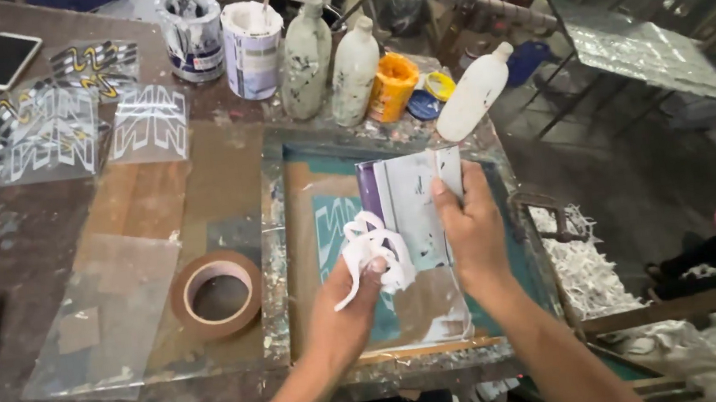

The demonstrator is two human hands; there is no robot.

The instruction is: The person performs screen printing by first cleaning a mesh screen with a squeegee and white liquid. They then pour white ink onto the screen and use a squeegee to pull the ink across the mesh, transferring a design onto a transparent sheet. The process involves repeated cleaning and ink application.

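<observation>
Cluttered workshop, stained brown wooden table point(154, 196) | paint-spattered framed printing screen point(269, 237) lies at the table's right edge | right hand point(468, 234) grips a white flat squeegee blade point(415, 199) over it | left hand point(355, 303) clutches a white crumpled rag point(376, 248) against the blade | brown tape roll point(217, 294) just left of frame | bottles and cans crowd the far edge.

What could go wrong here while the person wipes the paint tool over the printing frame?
1. The right hand holds the squeegee directly above the screen frame; wet ink might drip onto the mesh.
2. The left hand presses a white rag against the blade; loose strands could smear ink onto the fingers.
3. The tilted white bottle at the frame's edge might topple.
</observation>
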